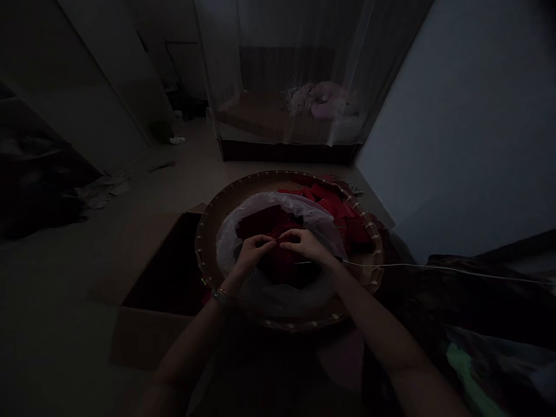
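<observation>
In dim light, my left hand (257, 246) and my right hand (302, 243) meet with fingertips pinched on a dark red piece (284, 230), whose material I cannot make out. Both are over a translucent plastic bag (286, 298), spread open in a round woven bamboo tray (209, 231). More dark red pieces (260, 220) lie inside the bag. Beyond my right hand, a heap of brighter red flat pieces (332, 200) rests against the tray's far right side. A bracelet circles my left wrist. Shadow hides the bag's lower contents.
An open cardboard box (152, 324) stands left of the tray. A thin white cord (403, 265) runs from the tray to the right. Ahead is a netted bed (260, 119) with a pink plush-looking bundle (321, 101). A pale wall (469, 127) rises on the right.
</observation>
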Demonstrator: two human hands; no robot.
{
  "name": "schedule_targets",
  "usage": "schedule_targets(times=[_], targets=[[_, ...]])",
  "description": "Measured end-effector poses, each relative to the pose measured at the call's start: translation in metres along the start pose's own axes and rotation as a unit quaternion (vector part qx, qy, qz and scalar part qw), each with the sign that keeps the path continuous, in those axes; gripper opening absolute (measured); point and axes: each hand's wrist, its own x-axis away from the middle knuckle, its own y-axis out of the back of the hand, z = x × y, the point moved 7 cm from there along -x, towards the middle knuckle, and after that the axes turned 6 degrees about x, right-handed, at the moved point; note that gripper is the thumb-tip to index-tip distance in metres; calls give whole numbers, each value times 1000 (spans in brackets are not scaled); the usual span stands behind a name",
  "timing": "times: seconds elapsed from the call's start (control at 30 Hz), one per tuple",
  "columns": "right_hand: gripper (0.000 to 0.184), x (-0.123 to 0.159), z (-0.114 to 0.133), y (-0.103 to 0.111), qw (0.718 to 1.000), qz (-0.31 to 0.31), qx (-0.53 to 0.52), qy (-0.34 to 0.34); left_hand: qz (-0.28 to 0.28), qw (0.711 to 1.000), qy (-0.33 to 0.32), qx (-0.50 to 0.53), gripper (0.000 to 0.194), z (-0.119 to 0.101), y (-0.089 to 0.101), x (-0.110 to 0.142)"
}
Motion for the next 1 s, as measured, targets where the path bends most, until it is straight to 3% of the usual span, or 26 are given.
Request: schedule_targets(times=[0.27,0.63,0.83,0.93,1.0], targets=[[30,5,-18,-10,998,-8,-56,-38,-23,995,-72,-62,22,-13,2,3],[20,12,-15,-9,999,-14,34,7,-25,971,-156,-181,19,-32,3,7],[17,18,-12,-2,997,-28,66,9,-139,951,-188,-201,18,-51,28,10],[21,20,-11,4,997,-56,48,2,-81,962,-149,-216,24,-43,25,7],[23,21,-10,7,997,-69,29,2,-23,978,-111,-173,30,-35,15,7]])
